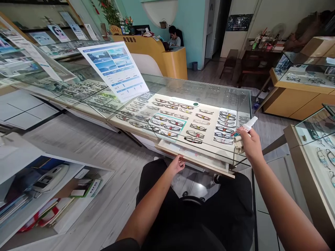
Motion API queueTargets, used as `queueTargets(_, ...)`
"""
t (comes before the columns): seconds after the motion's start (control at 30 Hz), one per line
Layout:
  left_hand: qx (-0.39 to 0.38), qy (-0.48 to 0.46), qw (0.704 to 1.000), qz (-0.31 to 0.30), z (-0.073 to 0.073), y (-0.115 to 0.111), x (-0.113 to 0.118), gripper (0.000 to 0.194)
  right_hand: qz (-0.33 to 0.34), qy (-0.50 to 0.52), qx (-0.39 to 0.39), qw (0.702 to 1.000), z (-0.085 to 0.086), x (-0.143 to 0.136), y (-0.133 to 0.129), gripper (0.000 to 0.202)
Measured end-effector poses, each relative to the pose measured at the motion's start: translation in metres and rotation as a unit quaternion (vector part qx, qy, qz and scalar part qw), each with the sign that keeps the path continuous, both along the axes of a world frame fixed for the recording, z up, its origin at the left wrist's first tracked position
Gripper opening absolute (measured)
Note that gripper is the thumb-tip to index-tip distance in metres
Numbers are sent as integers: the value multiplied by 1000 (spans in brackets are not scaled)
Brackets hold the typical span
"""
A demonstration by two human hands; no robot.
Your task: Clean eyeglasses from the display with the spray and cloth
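looks like clear, glossy glass over the display case [183,85], pale, smooth wood along the drawer [201,164], smooth white plastic on the bottle [248,124], matt fabric in the beige cloth [238,144], smooth paper on the sign [115,71].

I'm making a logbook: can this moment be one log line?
left hand: at open drawer edge; right hand: holding white bottle, cloth; eyeglasses: in showcase

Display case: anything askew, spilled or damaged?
Only the drawer stands out: partly open beneath the display case, with the left hand at its front edge. No spill or breakage visible.
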State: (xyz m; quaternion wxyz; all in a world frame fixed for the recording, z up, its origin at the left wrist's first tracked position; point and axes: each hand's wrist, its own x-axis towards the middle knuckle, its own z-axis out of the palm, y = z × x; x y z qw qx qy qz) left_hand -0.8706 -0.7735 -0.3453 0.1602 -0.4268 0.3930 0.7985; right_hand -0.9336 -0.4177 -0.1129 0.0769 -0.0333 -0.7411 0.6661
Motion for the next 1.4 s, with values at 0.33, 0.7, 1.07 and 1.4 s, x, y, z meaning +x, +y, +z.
queueTargets(0.33,-16,3,999,-44,5,-15,45,19,2,28,-4,1000,-5,1,3,40)
queueTargets(0.7,-204,-12,958,-203,28,-29,120,57,56,19,92,994,20,0,-18,59)
queueTargets(1.07,-479,387,767,-181,293,-37,73,39,272,157,328,891,80,-17,-165,37)
queueTargets(1.4,-463,461,746,-131,271,-19,-50,48,231,181,473,831,77,-30,-210,28)
